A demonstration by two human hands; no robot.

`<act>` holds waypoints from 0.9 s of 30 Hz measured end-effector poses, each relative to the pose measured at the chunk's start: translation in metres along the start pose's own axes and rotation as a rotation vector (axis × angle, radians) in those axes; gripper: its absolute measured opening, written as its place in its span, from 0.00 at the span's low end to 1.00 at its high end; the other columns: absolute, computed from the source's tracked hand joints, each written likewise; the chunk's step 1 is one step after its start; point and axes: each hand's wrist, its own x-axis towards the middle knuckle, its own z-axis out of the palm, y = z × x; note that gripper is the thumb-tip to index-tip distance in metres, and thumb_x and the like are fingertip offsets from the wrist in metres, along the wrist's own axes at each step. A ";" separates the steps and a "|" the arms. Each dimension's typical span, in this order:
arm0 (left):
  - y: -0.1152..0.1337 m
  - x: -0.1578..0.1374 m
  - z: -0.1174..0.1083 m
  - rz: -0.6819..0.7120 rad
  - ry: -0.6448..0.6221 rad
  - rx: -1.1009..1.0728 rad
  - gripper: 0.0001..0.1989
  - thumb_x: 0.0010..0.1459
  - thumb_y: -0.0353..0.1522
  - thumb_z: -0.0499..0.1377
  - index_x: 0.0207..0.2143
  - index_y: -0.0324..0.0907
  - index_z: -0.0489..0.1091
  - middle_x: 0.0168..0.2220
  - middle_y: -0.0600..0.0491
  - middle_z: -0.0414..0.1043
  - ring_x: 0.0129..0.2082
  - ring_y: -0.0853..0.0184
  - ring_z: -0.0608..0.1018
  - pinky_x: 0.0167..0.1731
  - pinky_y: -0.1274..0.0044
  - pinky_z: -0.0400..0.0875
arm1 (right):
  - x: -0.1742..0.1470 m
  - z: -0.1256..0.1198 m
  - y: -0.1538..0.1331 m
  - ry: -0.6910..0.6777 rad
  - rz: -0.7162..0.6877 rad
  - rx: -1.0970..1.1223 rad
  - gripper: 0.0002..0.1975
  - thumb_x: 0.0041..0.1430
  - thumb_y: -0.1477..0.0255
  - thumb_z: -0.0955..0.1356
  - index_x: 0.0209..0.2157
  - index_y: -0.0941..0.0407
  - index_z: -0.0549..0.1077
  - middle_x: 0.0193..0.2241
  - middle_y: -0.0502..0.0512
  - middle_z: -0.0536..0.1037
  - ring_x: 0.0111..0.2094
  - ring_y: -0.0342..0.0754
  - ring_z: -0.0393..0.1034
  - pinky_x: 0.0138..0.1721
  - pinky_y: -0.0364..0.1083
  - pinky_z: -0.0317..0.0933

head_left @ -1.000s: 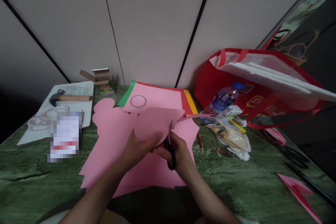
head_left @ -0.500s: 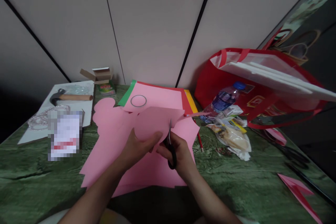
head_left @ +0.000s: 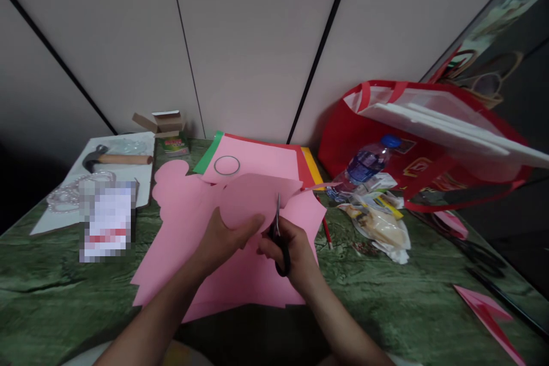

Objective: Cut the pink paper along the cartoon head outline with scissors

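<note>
My left hand (head_left: 229, 240) is closed on a piece of pink paper (head_left: 249, 197), thumb on top and the other fingers mostly hidden beneath. The paper has a rounded left edge and a cut strip trailing off to the right. In my right hand (head_left: 295, 249) are black-handled scissors (head_left: 282, 251), their blades pointing away from me at the paper's right side. How far the blades are parted is hard to see. Below both hands lie larger pink sheets (head_left: 223, 291) with stepped and scalloped edges.
Behind are coloured sheets with a thin ring (head_left: 227, 165). A hammer (head_left: 124, 158) rests on a white board (head_left: 143, 183) at left, near a small open box (head_left: 174, 140). To the right stand a water bottle (head_left: 366, 163), a red bag (head_left: 338, 131) and plastic packets (head_left: 381, 226). A red pencil (head_left: 327, 233) lies nearer.
The scissors and my right hand have shifted very slightly at the paper's right edge. My left hand keeps its hold, and the view has moved a touch.
</note>
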 end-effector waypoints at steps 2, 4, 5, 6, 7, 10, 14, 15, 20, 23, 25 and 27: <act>0.000 0.000 -0.001 0.004 0.008 0.014 0.12 0.46 0.35 0.61 0.16 0.39 0.64 0.10 0.60 0.60 0.11 0.76 0.63 0.10 0.84 0.57 | 0.000 0.000 0.001 0.007 0.011 0.007 0.11 0.43 0.70 0.72 0.26 0.57 0.66 0.17 0.43 0.64 0.18 0.40 0.60 0.21 0.41 0.51; 0.000 0.000 -0.002 0.003 0.013 0.027 0.14 0.46 0.36 0.61 0.15 0.39 0.63 0.10 0.60 0.60 0.11 0.76 0.63 0.10 0.84 0.57 | 0.001 0.000 0.002 0.013 0.018 0.014 0.10 0.42 0.70 0.72 0.26 0.57 0.66 0.17 0.43 0.64 0.18 0.40 0.60 0.20 0.41 0.51; 0.000 0.000 -0.003 0.005 0.012 0.031 0.14 0.45 0.36 0.61 0.14 0.39 0.63 0.10 0.59 0.60 0.11 0.76 0.63 0.10 0.84 0.57 | 0.001 0.001 0.002 0.015 0.019 0.017 0.10 0.42 0.70 0.72 0.25 0.57 0.66 0.17 0.43 0.65 0.18 0.40 0.60 0.20 0.41 0.51; 0.000 0.001 -0.003 0.009 0.010 0.032 0.15 0.45 0.36 0.61 0.14 0.39 0.63 0.10 0.59 0.60 0.11 0.76 0.63 0.10 0.83 0.57 | 0.001 0.001 0.002 0.017 0.019 0.023 0.10 0.42 0.70 0.72 0.25 0.57 0.66 0.16 0.43 0.65 0.17 0.40 0.60 0.20 0.41 0.51; 0.000 0.001 -0.003 0.010 0.009 0.032 0.15 0.46 0.36 0.61 0.14 0.39 0.63 0.10 0.59 0.60 0.11 0.76 0.63 0.10 0.83 0.57 | 0.001 0.002 0.001 0.019 0.017 0.031 0.10 0.42 0.70 0.72 0.25 0.57 0.66 0.16 0.43 0.65 0.17 0.40 0.60 0.20 0.41 0.52; 0.000 0.001 -0.003 0.015 0.003 0.033 0.15 0.46 0.36 0.61 0.14 0.39 0.63 0.10 0.59 0.60 0.11 0.76 0.63 0.10 0.83 0.58 | 0.000 0.004 -0.002 0.031 0.016 0.054 0.10 0.41 0.69 0.71 0.25 0.56 0.67 0.15 0.43 0.66 0.17 0.40 0.61 0.19 0.41 0.53; 0.002 0.000 -0.004 0.017 0.004 0.025 0.15 0.46 0.36 0.61 0.14 0.39 0.63 0.10 0.59 0.60 0.11 0.75 0.63 0.10 0.83 0.58 | 0.000 0.006 -0.005 0.045 0.041 0.059 0.10 0.40 0.69 0.71 0.24 0.56 0.66 0.15 0.43 0.66 0.17 0.40 0.61 0.19 0.41 0.53; 0.002 0.000 -0.004 0.018 0.007 0.025 0.15 0.45 0.36 0.61 0.13 0.40 0.63 0.10 0.59 0.60 0.11 0.75 0.63 0.10 0.82 0.58 | 0.000 0.006 -0.006 0.046 0.045 0.058 0.10 0.40 0.69 0.71 0.23 0.56 0.66 0.15 0.43 0.66 0.17 0.40 0.61 0.19 0.41 0.53; 0.001 0.000 -0.005 0.014 0.017 0.054 0.17 0.46 0.37 0.61 0.12 0.40 0.61 0.09 0.58 0.59 0.11 0.75 0.63 0.11 0.83 0.58 | -0.001 0.006 -0.006 0.043 0.034 0.047 0.10 0.41 0.69 0.71 0.23 0.56 0.66 0.14 0.43 0.65 0.17 0.41 0.61 0.19 0.41 0.54; 0.001 0.000 -0.005 0.013 0.022 0.058 0.17 0.46 0.37 0.61 0.11 0.40 0.61 0.09 0.59 0.59 0.11 0.76 0.63 0.10 0.83 0.57 | 0.000 0.006 -0.007 0.041 0.035 0.055 0.10 0.42 0.69 0.71 0.22 0.56 0.65 0.13 0.42 0.64 0.17 0.40 0.61 0.19 0.41 0.54; 0.001 0.000 -0.005 0.017 0.020 0.060 0.17 0.46 0.36 0.61 0.11 0.40 0.61 0.09 0.59 0.59 0.11 0.76 0.63 0.10 0.83 0.57 | 0.000 0.006 -0.007 0.037 0.039 0.056 0.10 0.42 0.69 0.71 0.22 0.56 0.65 0.13 0.42 0.64 0.16 0.40 0.60 0.19 0.41 0.53; 0.001 0.000 -0.005 0.015 0.021 0.066 0.17 0.46 0.36 0.61 0.11 0.40 0.61 0.09 0.59 0.59 0.11 0.76 0.63 0.11 0.83 0.57 | 0.000 0.006 -0.007 0.038 0.043 0.052 0.10 0.41 0.69 0.71 0.22 0.56 0.65 0.13 0.42 0.65 0.16 0.40 0.60 0.19 0.41 0.53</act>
